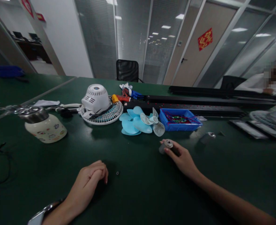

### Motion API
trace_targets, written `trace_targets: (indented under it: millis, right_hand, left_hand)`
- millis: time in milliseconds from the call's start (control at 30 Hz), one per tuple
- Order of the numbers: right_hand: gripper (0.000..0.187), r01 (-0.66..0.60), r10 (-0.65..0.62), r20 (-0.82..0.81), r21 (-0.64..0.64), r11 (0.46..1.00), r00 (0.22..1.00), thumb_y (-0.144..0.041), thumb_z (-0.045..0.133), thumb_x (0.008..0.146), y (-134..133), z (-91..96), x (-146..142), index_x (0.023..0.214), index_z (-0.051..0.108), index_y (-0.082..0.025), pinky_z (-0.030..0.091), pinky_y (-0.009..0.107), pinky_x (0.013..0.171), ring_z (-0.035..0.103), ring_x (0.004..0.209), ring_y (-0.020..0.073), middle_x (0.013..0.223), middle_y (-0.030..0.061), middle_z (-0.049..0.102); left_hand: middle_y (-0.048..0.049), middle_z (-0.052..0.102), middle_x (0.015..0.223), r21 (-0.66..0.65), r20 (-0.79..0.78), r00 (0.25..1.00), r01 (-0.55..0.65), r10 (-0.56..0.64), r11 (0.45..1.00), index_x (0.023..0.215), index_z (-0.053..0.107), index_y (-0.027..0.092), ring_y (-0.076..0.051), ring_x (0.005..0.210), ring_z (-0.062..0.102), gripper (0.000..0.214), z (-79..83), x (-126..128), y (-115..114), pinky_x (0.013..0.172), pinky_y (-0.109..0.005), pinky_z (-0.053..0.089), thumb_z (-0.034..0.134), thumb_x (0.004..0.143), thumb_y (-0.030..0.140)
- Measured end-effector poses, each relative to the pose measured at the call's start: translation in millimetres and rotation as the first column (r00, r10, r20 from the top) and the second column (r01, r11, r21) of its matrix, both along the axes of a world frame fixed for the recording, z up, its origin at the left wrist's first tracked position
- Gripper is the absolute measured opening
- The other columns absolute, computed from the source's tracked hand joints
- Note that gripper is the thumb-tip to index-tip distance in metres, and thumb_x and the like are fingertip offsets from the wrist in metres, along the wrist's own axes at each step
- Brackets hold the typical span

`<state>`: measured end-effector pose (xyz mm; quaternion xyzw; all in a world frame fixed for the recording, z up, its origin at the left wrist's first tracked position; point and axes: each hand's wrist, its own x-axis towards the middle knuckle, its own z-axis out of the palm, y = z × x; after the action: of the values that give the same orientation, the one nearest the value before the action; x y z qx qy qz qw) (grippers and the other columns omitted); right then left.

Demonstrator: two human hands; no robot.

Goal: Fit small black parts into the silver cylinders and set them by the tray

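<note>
Thumb and fingers of my right hand (pixel 183 159) are closed around a small grey cylinder (pixel 162 149) with a shiny metal top. It stands upright or nearly so, at or just above the green table; contact with the table is unclear. A similar cylinder (pixel 207 137) is on the table farther right. My left hand (pixel 88 179) rests on the table with its fingers curled in; no object shows in it. Just right of its fingertips lies a tiny dark ring-shaped part (pixel 117 173). Beyond my hands are light-blue fan blades (pixel 134 122) and a paler blade piece (pixel 158 128).
A white fan housing (pixel 97 98) sits on a round grille (pixel 112 114). Wires fill a blue bin (pixel 183 126). At left are a cream bottle (pixel 46 129) and a black cable (pixel 8 159). Long black rails (pixel 187 101) lie behind; another person sits at far right.
</note>
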<state>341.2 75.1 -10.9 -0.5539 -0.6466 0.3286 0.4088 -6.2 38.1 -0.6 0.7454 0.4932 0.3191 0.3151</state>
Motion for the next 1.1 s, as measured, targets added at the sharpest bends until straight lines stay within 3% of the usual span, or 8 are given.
trace_targets:
  millis: [133,267,433,567,667,800,900,1100]
  right_hand:
    - [0.052,0.379,-0.398,0.078,0.183,0.907,0.914,-0.056,0.060,0.080,28,-15.9,77,0.114,0.063,-0.017,0.043,0.051,0.102,0.063,0.109,0.0294,0.114,0.0129,0.069]
    - [0.057,0.495,-0.530,0.118,0.235,0.836,0.840,-0.060,0.057,0.080,54,-29.4,119,0.116,0.060,-0.016,0.046,0.052,0.097,0.065,0.104,0.0298,0.111,0.0149,0.069]
    - [0.064,0.470,-0.533,0.118,0.341,0.814,0.838,-0.057,0.059,0.081,53,-24.3,111,0.129,0.050,-0.016,0.048,0.049,0.096,0.063,0.109,0.0286,0.118,0.0160,0.065]
    - [0.073,0.300,-0.603,0.245,0.690,0.658,0.759,-0.042,0.069,0.078,20,3.1,66,0.139,0.040,-0.014,0.040,0.053,0.105,0.049,0.126,0.0316,0.134,0.0186,0.051]
    - [0.047,-0.109,-0.352,0.473,0.706,0.700,0.808,-0.030,0.064,0.085,-5,22.0,13,0.130,0.052,-0.024,0.040,0.048,0.103,0.050,0.124,0.0267,0.130,0.0111,0.055]
    - [0.033,-0.487,0.167,0.623,0.387,0.783,0.764,-0.041,0.062,0.088,-13,28.7,-63,0.119,0.064,-0.030,0.043,0.034,0.082,0.060,0.096,0.0177,0.103,0.0034,0.066]
    - [0.042,-0.607,0.370,0.615,0.230,0.760,0.696,-0.057,0.063,0.081,-3,20.9,-108,0.115,0.068,-0.033,0.035,0.028,0.068,0.057,0.077,0.0125,0.084,-0.0015,0.063]
    - [0.031,-0.616,0.446,0.555,0.158,0.772,0.702,-0.054,0.060,0.084,5,2.9,-138,0.102,0.074,-0.032,0.031,0.026,0.064,0.056,0.071,0.0097,0.077,-0.0028,0.062]
  left_hand:
    - [0.0006,0.054,0.053,0.049,-0.083,0.996,0.019,-0.015,0.999,0.052,0.050,0.021,-0.018,0.057,0.055,0.047,0.8,1,0,0.059,-0.027,0.042,0.027,0.092,0.028]
    - [0.0014,0.052,0.051,0.096,-0.131,0.991,0.006,0.007,0.995,0.051,0.046,0.022,-0.017,0.054,0.056,0.047,0.6,2,0,0.059,-0.027,0.043,0.025,0.092,0.028]
    - [0.0017,0.048,0.049,0.093,-0.175,0.985,0.006,0.010,0.996,0.050,0.043,0.022,-0.017,0.051,0.054,0.045,1.2,4,1,0.056,-0.027,0.041,0.025,0.092,0.029]
    - [0.0021,0.042,0.049,0.065,-0.169,0.985,-0.022,0.032,0.998,0.050,0.037,0.024,-0.017,0.050,0.051,0.043,1.0,5,0,0.054,-0.028,0.040,0.024,0.090,0.031]
    - [0.0030,0.036,0.049,0.048,-0.135,0.990,-0.045,0.051,0.998,0.051,0.032,0.025,-0.017,0.049,0.047,0.040,0.9,4,0,0.053,-0.028,0.038,0.024,0.089,0.033]
    - [0.0032,0.035,0.051,0.017,-0.065,0.991,-0.114,0.115,0.993,0.052,0.030,0.025,-0.016,0.048,0.043,0.037,0.5,3,0,0.051,-0.027,0.038,0.025,0.087,0.035]
    - [0.0029,0.035,0.052,-0.009,-0.050,0.988,-0.146,0.146,0.989,0.051,0.030,0.025,-0.015,0.047,0.043,0.036,1.2,3,0,0.048,-0.026,0.036,0.026,0.085,0.036]
    - [0.0030,0.035,0.051,-0.004,-0.046,0.989,-0.138,0.138,0.990,0.051,0.029,0.025,-0.015,0.047,0.042,0.035,4.6,4,-1,0.048,-0.026,0.035,0.029,0.084,0.035]
